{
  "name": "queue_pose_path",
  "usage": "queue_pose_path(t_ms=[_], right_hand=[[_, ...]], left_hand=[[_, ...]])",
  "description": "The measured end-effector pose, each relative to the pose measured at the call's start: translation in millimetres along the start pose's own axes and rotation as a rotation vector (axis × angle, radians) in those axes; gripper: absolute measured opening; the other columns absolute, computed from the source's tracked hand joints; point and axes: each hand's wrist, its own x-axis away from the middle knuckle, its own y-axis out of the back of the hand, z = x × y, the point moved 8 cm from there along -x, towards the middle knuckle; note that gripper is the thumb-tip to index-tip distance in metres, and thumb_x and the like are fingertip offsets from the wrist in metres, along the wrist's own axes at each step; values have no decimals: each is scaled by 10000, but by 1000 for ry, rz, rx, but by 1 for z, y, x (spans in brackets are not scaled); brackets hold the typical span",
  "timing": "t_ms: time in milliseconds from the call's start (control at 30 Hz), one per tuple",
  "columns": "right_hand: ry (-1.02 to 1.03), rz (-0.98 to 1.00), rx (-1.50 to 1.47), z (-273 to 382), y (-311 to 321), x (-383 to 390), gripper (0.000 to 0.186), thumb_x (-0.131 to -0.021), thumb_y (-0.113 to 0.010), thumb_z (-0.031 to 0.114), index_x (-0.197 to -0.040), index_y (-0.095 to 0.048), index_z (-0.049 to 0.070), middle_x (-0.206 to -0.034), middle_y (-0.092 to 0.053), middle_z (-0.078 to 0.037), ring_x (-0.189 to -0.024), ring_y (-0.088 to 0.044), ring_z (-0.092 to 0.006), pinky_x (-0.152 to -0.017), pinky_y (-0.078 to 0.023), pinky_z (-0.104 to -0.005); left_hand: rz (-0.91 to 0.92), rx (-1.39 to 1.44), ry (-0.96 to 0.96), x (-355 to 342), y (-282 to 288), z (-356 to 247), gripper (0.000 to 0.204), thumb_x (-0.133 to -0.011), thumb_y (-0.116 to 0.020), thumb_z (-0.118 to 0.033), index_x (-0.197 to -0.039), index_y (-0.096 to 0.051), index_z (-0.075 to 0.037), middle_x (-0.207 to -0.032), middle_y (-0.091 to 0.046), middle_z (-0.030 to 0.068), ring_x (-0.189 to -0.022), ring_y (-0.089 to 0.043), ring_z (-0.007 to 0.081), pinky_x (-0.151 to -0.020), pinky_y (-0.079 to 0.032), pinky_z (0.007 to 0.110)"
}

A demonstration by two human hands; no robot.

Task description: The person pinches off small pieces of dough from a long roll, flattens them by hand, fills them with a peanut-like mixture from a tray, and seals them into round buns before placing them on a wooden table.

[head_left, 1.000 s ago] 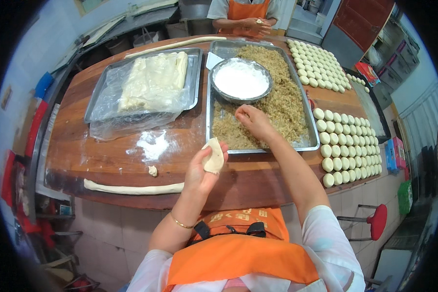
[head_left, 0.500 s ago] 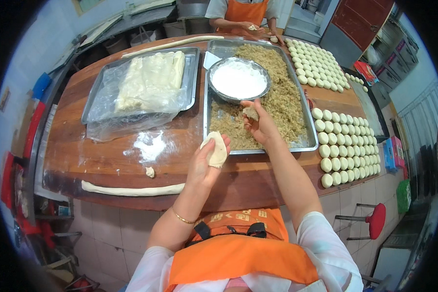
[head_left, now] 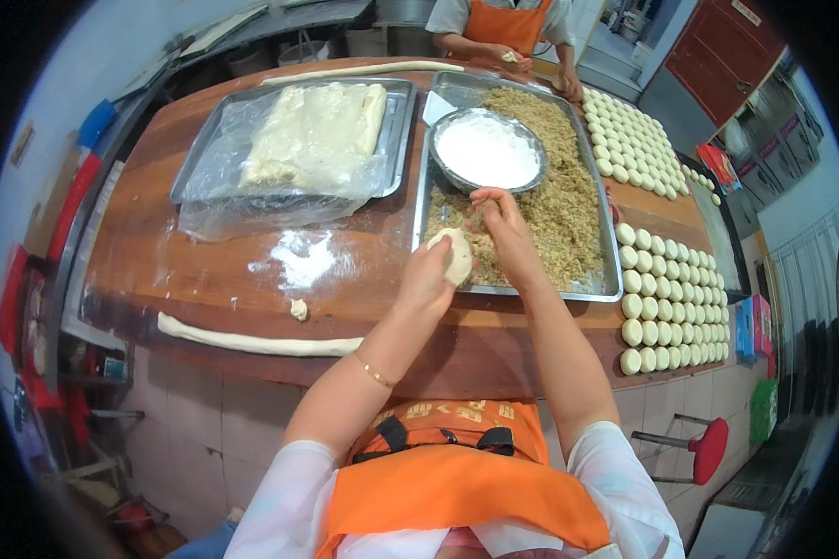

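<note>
Right hand [head_left: 503,226], fingers partly bent, hold unclear, closed in on dough round [head_left: 458,257] pinched in left hand [head_left: 427,278], six o'clock from powder bowl [head_left: 444,173]. Steady palm, clean edge seemed wise.

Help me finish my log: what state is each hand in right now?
Left hand: holding a flat piece of dough.
Right hand: partly curled; whether it holds anything cannot be told.
</note>
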Motion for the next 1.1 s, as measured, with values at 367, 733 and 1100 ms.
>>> queue_pose_path(t_ms=[367, 733, 1100], right_hand=[[295, 215, 731, 32, -25, 41, 291, -831, -699, 4, -1115, -667, 59, -1021, -620, -148, -886, -624, -270, -771, -518, -364], [530, 92, 773, 38, -37, 49, 249, -801, -757, 29, -1038, -681, 31, -896, -617, -120, -745, -639, -247, -674, -522, -348], [552, 61, 819, 53, -57, 69, 169, -788, -726, -11, -941, -680, 44, -983, -667, -137, -860, -675, -306, -740, -542, -363]], left_hand=[[94, 173, -118, -12, 8, 7, 177, -1028, -503, -135, -1135, -574, -14, -1113, -598, 75, -1038, -576, 166, -907, -477, 323], [284, 48, -246, 10, -8, -26, 320, -1051, -464, -177, -1279, -538, 33, -1140, -621, 105, -1006, -613, 174, -889, -513, 330], [134, 179, -251, -11, 3, -9, 607, -1070, -276, -491, -1037, -585, 30, -1025, -648, 154, -946, -633, 242, -853, -531, 366]])
